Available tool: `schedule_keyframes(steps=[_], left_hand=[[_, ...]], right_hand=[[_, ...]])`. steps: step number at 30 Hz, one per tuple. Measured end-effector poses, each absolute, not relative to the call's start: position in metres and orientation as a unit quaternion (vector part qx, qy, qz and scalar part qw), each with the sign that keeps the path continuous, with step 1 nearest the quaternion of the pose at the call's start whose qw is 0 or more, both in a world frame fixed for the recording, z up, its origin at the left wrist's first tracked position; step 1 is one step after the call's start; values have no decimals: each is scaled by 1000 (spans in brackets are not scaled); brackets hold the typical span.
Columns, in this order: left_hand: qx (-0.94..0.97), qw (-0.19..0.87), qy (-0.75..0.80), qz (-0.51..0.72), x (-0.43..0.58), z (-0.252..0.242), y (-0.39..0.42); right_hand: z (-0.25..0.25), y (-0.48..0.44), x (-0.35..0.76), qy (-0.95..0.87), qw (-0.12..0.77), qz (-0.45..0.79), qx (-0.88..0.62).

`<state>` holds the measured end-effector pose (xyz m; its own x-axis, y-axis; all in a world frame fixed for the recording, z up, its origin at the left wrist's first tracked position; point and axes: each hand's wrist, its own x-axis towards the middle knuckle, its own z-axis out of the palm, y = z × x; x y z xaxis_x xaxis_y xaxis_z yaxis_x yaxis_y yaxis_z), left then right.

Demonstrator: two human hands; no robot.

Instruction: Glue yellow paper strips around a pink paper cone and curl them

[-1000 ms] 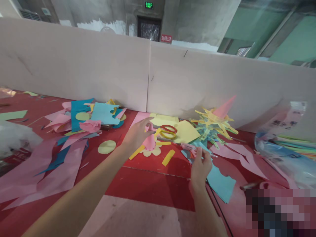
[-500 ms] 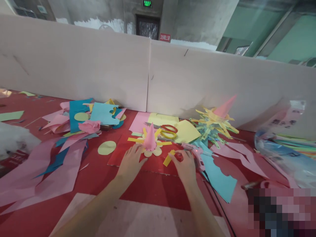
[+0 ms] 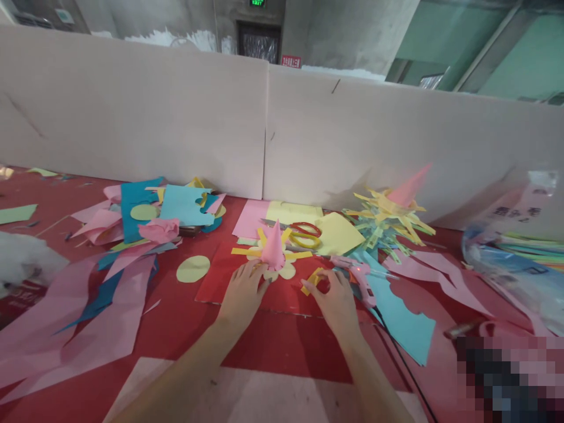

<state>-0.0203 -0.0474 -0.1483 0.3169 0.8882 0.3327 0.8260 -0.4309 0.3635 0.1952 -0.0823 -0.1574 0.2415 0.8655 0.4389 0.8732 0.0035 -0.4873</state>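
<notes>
A pink paper cone (image 3: 273,248) stands in the middle of a pale yellow paper flower (image 3: 286,270), with several yellow strips (image 3: 299,255) sticking out around it. My left hand (image 3: 244,292) grips the flower at its near left edge, fingers by the cone's base. Between thumb and fingertips, my right hand (image 3: 337,298) pinches yellow paper strips (image 3: 312,282), just right of the flower. Under the flower lies a red board (image 3: 282,301). A pink glue gun (image 3: 362,279) with a lit orange light rests beside my right hand. Scissors (image 3: 306,235) with red and yellow handles lie behind the flower.
A finished-looking cone piece with yellow and green fringe (image 3: 396,205) stands at the back right. Blue paper (image 3: 405,317) and the glue gun's cord (image 3: 400,358) lie to the right. Pink offcuts (image 3: 101,317) and a pale yellow disc (image 3: 192,269) are left. White panels (image 3: 176,117) wall the back.
The yellow strips in my right hand have turned and look more bunched. My left hand stays at the flower. The whole view has shifted slightly.
</notes>
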Motion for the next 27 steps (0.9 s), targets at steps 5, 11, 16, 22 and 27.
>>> schedule_keyframes(steps=[5,11,16,22,27], left_hand=[[800,79,516,297,-21,-143,-50],[795,125,487,339,-24,-144,-51],[794,154,463,362,-22,-144,-54],[773,227,450,384,-19,-138,-57],[753,300,442,385,-18,-136,-59]], right_hand=[[-155,-90,191,-636,305,-26,-708],[-160,-88,197,-655,332,-33,-678],[-159,-86,195,-640,386,-21,-664],[-145,-89,183,-583,459,-12,-670],[-143,-94,175,-560,501,49,-658]])
